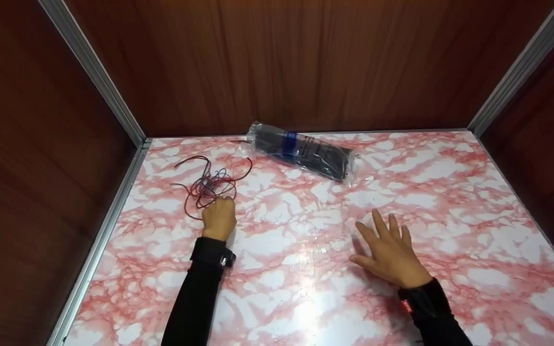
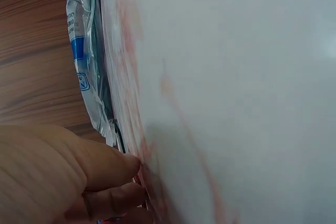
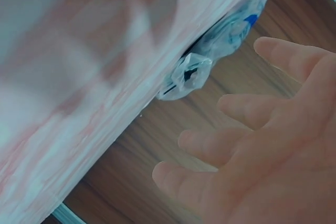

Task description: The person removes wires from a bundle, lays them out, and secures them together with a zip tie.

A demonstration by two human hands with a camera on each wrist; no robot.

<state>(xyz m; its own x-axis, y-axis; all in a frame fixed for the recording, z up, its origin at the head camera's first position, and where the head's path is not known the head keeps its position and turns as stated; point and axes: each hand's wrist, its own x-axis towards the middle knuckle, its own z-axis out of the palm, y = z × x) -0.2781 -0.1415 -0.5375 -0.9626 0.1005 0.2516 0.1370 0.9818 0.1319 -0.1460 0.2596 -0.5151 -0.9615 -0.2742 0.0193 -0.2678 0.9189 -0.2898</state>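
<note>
A loose tangle of thin red, black and blue wires [image 1: 211, 184] lies at the left of the table, with several ends trailing outward. My left hand [image 1: 219, 218] is at its near edge, knuckles up and fingers curled. In the left wrist view, the thumb [image 2: 113, 166] and fingers pinch wire, a bit of red showing between them; the hand hides most of the bundle. My right hand [image 1: 390, 252] hovers palm down over the right part of the table, fingers spread and holding nothing. Its straight, parted fingers [image 3: 252, 111] show in the right wrist view.
A dark item in a clear plastic bag [image 1: 301, 151] with a blue band lies at the back of the table, slanting down to the right. The red-and-white marbled tabletop [image 1: 296, 269] is enclosed by brown wood-look panels [image 1: 301, 62] with grey metal corner posts [image 1: 99, 72].
</note>
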